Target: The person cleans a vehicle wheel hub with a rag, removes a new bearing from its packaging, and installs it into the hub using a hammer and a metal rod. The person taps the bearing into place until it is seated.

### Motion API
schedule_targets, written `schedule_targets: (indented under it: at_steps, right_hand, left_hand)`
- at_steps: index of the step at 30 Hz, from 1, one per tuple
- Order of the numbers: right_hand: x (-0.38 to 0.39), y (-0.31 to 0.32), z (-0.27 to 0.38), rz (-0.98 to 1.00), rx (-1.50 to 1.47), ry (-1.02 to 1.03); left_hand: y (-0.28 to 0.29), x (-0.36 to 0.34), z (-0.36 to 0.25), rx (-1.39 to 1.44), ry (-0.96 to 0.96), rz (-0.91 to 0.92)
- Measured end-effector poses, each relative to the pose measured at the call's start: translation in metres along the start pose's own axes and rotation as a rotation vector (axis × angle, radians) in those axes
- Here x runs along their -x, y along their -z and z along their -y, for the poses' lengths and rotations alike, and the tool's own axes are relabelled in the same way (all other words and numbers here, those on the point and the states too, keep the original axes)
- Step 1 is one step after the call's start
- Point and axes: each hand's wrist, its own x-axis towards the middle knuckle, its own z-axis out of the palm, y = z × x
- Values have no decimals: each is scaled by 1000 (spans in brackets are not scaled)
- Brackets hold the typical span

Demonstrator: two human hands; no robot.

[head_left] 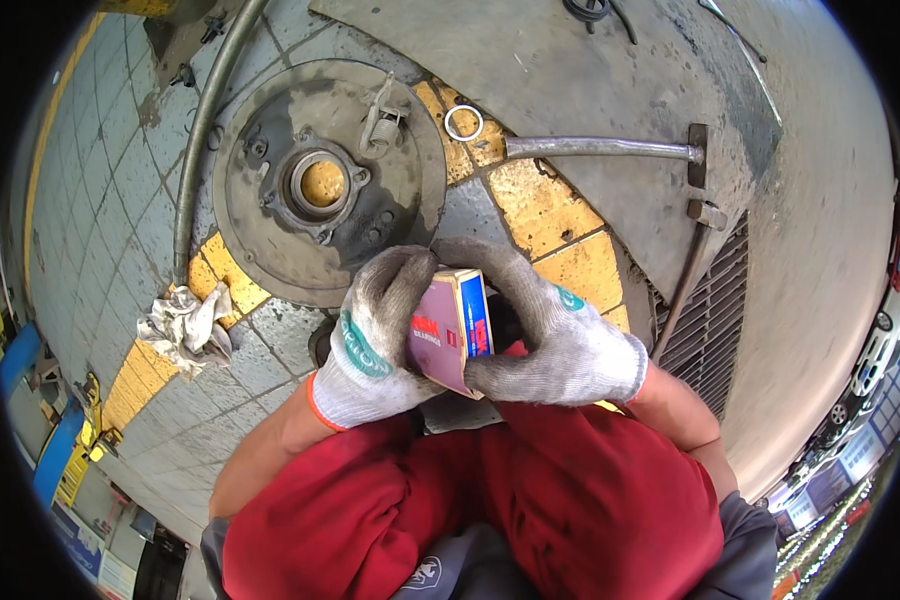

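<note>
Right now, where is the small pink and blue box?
In the head view, the box is near the centre, held between the gloved left hand and right hand, below the round metal plate.

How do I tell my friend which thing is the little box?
Find the big round metal plate. At its lower right in the picture, held between the gloved left hand and right hand, is a small cardboard box. Unlike the grey plate, it has mauve and blue sides.

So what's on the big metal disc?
A hub is in the middle of the disc, yellow floor showing through its hole, and a metal piece sits toward the far right. The left hand hides part of the near edge; what's under it can't be seen.
</note>
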Motion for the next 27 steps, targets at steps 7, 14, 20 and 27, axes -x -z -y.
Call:
schedule_targets:
  at_steps: [7,14,20,27]
  right_hand:
    - [3,-10,2,-105,26,-28]
    - [1,-5,-6,-50,154,-20]
    - [-1,5,-22,98,135,156]
    - [0,-19,-30,-103,160,-12]
  left_hand:
    - [2,-4,-4,-49,14,11]
    - [5,-7,-8,-79,55,40]
    - [15,-8,-13,-39,81,90]
    - [28,-7,-21,-151,130,191]
